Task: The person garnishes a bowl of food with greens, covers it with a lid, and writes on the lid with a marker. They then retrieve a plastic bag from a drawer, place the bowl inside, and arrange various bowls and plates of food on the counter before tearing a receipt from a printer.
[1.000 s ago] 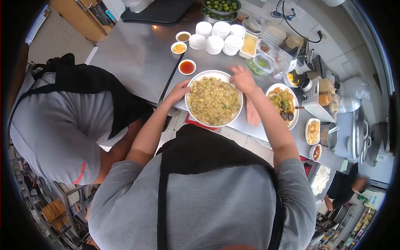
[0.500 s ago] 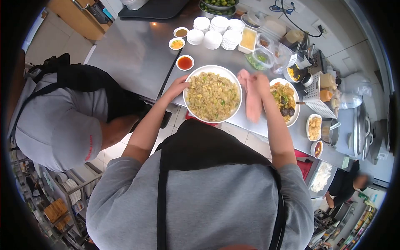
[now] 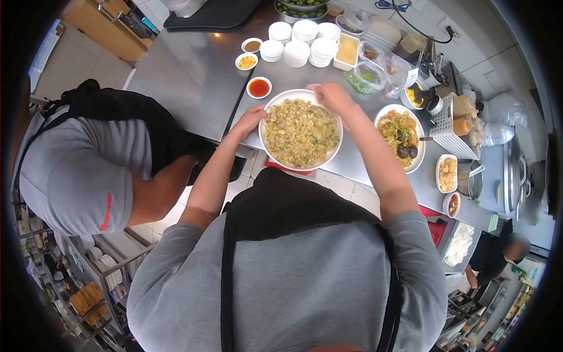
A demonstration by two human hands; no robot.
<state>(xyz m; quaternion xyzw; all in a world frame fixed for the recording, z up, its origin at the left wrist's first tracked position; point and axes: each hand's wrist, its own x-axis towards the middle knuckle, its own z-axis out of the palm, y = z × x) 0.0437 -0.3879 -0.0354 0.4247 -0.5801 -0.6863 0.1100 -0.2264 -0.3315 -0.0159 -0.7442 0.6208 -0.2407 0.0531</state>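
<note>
A round white plate [image 3: 287, 95] heaped with fried rice [image 3: 300, 134] is in front of me at the counter's near edge. My left hand [image 3: 251, 122] grips its left rim, the fingers curled against the side. Over the upper right rim bends my right hand [image 3: 332, 97], closed on a pink cloth [image 3: 345, 124] that is mostly hidden beneath the hand and wrist. To the right of my right forearm lies a white plate of noodles [image 3: 394, 126] with dark mushrooms and greens.
A bowl of red sauce [image 3: 259, 88] stands beyond the plate, with stacked white dishes [image 3: 297, 54] farther back. On the right are a white basket [image 3: 454, 126] and a dish of fried pieces [image 3: 447, 173]. A co-worker [image 3: 88, 170] stands close on my left; another person [image 3: 492, 261] is far right.
My right hand has moved left with the pink cloth, from beside the plate onto its upper right rim. My left hand keeps its hold.
</note>
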